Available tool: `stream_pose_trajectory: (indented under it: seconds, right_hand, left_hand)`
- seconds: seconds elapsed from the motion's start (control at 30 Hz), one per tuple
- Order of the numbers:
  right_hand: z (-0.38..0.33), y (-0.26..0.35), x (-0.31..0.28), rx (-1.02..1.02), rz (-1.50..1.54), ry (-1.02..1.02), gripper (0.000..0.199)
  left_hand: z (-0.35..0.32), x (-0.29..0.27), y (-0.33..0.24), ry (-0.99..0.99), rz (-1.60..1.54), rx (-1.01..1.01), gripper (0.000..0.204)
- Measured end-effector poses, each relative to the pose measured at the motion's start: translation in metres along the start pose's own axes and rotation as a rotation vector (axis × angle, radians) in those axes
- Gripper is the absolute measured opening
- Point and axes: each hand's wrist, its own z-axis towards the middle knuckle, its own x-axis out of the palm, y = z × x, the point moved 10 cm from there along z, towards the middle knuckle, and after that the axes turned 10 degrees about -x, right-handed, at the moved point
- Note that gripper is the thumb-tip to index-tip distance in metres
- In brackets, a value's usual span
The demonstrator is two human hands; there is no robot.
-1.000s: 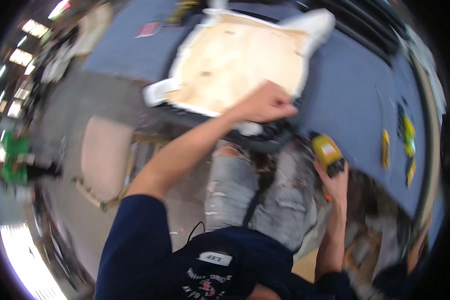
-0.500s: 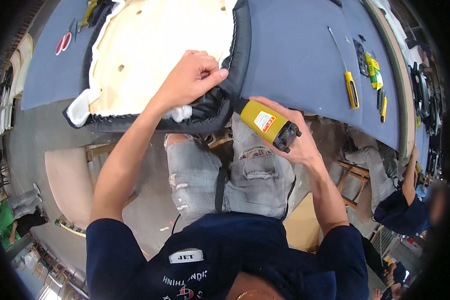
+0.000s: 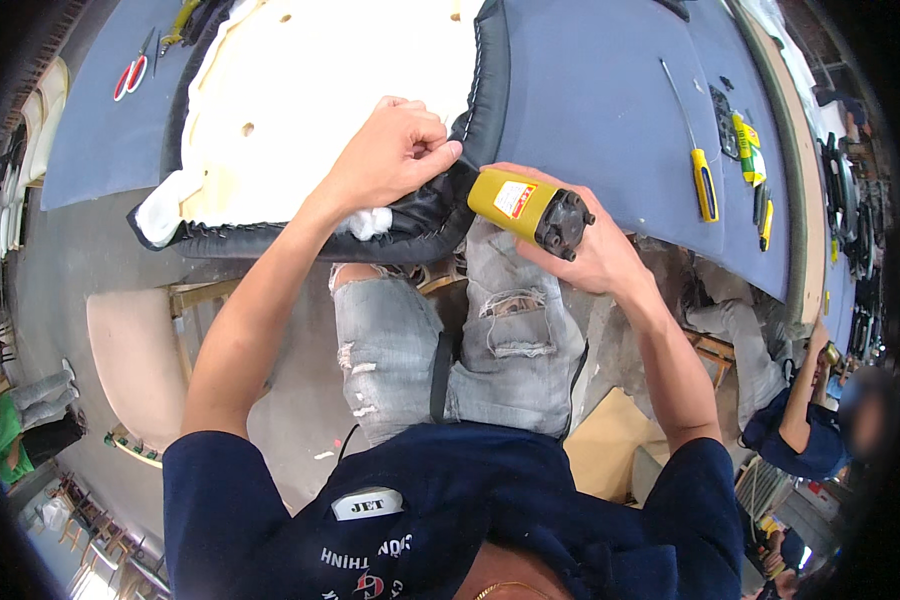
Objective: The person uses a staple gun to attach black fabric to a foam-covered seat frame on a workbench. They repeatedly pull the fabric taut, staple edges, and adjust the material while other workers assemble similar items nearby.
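Blue bench (image 3: 610, 110) closer now; my left hand (image 3: 395, 150) pinches black cover (image 3: 420, 215), right hand (image 3: 580, 250) brought yellow stapler (image 3: 525, 205) up to the edge.

A small label (image 3: 513, 198) sits on the yellow tool (image 3: 526, 208), just at 3 o'clock from the picture's middle top. It is a slanted rectangle, white with a red part. A white rounded name tag (image 3: 367, 503) lies on the dark blue shirt (image 3: 450, 520) at 6 o'clock.
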Motion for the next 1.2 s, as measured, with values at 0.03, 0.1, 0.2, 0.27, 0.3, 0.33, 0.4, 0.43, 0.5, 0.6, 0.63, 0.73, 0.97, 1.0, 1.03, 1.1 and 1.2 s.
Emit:
stream_pose_trajectory:
  seconds: [0.03,0.1,0.2,0.27,0.3,0.33,0.4,0.43,0.5,0.6,0.63,0.73,0.97,1.0,1.03,1.1,1.2]
  right_hand:
    - [-0.001,-0.001,0.000,-0.004,0.007,-0.011,0.063]
    - [-0.008,0.004,-0.006,-0.055,-0.021,-0.044,0.067]
    - [-0.015,0.001,-0.012,-0.061,-0.030,-0.052,0.069]
    - [-0.016,-0.003,-0.013,-0.043,-0.018,-0.073,0.066]
    - [-0.014,-0.002,-0.011,-0.034,-0.008,-0.086,0.062]
    - [-0.011,-0.003,-0.009,-0.026,0.003,-0.093,0.059]
    - [-0.006,-0.008,-0.005,0.017,0.041,-0.088,0.059]
    - [-0.003,-0.009,-0.006,0.031,0.060,-0.086,0.059]
    - [0.004,-0.005,-0.007,0.051,0.046,-0.034,0.061]
    - [0.006,0.002,-0.014,0.007,-0.005,-0.013,0.061]
    - [0.008,0.000,-0.015,-0.019,-0.022,-0.008,0.061]
    - [-0.001,0.001,-0.026,-0.066,-0.056,-0.078,0.061]
    - [0.008,-0.006,-0.031,0.106,-0.075,-0.108,0.060]
    - [0.010,-0.008,-0.028,0.113,-0.045,-0.099,0.058]
    - [0.010,-0.012,-0.029,0.126,-0.035,-0.099,0.056]
    - [0.007,-0.019,-0.030,0.150,-0.014,-0.098,0.053]
    - [0.010,-0.013,-0.038,0.162,-0.079,-0.104,0.046]
  left_hand:
    - [-0.001,-0.002,0.001,-0.005,-0.007,-0.012,0.040]
    - [0.001,-0.006,0.003,-0.015,-0.020,-0.016,0.041]
    - [0.000,-0.003,0.004,-0.019,-0.042,-0.024,0.041]
    - [0.000,-0.002,0.004,-0.003,-0.025,-0.022,0.041]
    - [0.000,-0.001,0.002,-0.004,-0.026,-0.013,0.041]
    - [-0.001,0.000,0.001,-0.008,-0.026,-0.009,0.041]
    - [-0.001,0.003,0.001,-0.010,-0.024,-0.008,0.041]
    - [0.000,0.002,0.002,-0.011,-0.016,-0.008,0.041]
    - [-0.002,0.001,0.003,-0.030,-0.008,-0.011,0.041]
    - [-0.004,-0.008,0.003,-0.088,-0.065,-0.026,0.040]
    - [-0.007,-0.010,0.006,-0.104,-0.132,-0.059,0.040]
    - [-0.002,-0.016,0.008,-0.138,-0.190,-0.062,0.040]
    - [-0.001,-0.016,0.015,-0.149,-0.176,-0.149,0.031]
    - [-0.002,-0.016,0.016,-0.154,-0.178,-0.167,0.031]
    - [-0.002,-0.017,0.016,-0.153,-0.180,-0.168,0.031]
    - [-0.003,-0.016,0.018,-0.152,-0.184,-0.172,0.031]
    - [-0.004,-0.020,0.016,-0.182,-0.199,-0.128,0.031]
